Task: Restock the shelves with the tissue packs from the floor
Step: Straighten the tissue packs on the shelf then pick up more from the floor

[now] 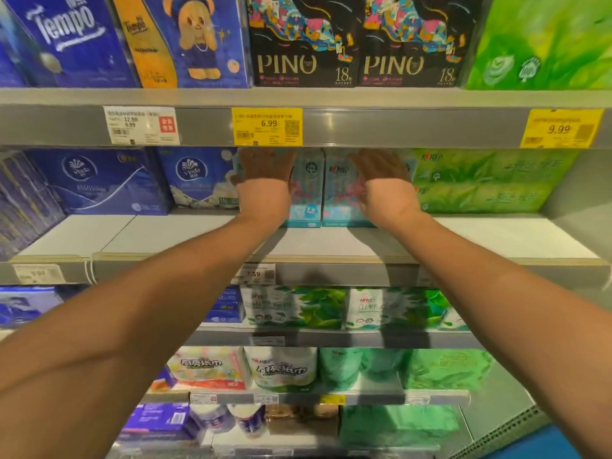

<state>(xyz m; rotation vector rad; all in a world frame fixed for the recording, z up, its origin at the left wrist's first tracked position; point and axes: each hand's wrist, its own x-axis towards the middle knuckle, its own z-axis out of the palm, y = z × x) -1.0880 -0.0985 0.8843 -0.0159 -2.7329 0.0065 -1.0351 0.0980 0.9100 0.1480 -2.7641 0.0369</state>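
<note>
Two light teal tissue packs stand side by side at the back of the middle shelf (331, 241). My left hand (265, 170) lies flat, fingers straight, against the front of the left teal pack (306, 190). My right hand (381, 175) presses the front of the right teal pack (341, 190) the same way. Both arms reach in under the shelf rail above, which hides the fingertips.
Blue Vinda packs (109, 180) stand left of the teal ones and green packs (480, 180) to the right. The shelf above holds Tempo and PINO packs (301, 41). Lower shelves hold green tissue and kitchen roll packs (291, 308). Price tags line the rails.
</note>
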